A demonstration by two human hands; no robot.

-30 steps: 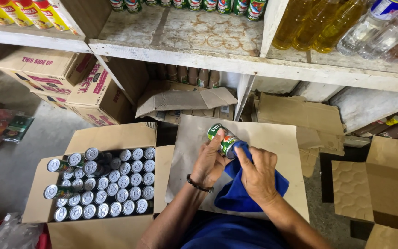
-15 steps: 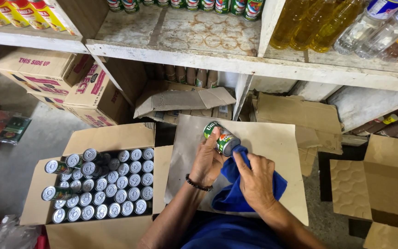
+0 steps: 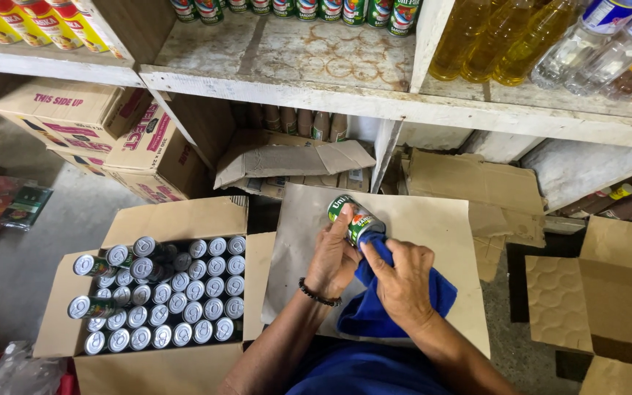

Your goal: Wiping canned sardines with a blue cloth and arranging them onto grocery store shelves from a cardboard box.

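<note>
My left hand (image 3: 332, 257) grips a small green and red tin can (image 3: 356, 217), held tilted over a flat sheet of cardboard (image 3: 440, 241) on my lap. My right hand (image 3: 402, 281) presses a blue cloth (image 3: 382, 307) against the lower side of the can. A dark bead bracelet sits on my left wrist. To the left, an open cardboard box (image 3: 184, 219) holds several rows of upright cans with silver lids (image 3: 177, 292), and a few cans lie on their sides on top.
A white wooden shelf (image 3: 316, 66) above carries more cans, yellow bottles at the left and bottles of oil at the right. Closed cartons (image 3: 104, 132) stack under the shelf at left. Open empty boxes (image 3: 616, 292) stand at right. Grey concrete floor lies at left.
The can has turned slightly in my left hand while my right hand rubs the blue cloth along it. The box of cans is unchanged.
</note>
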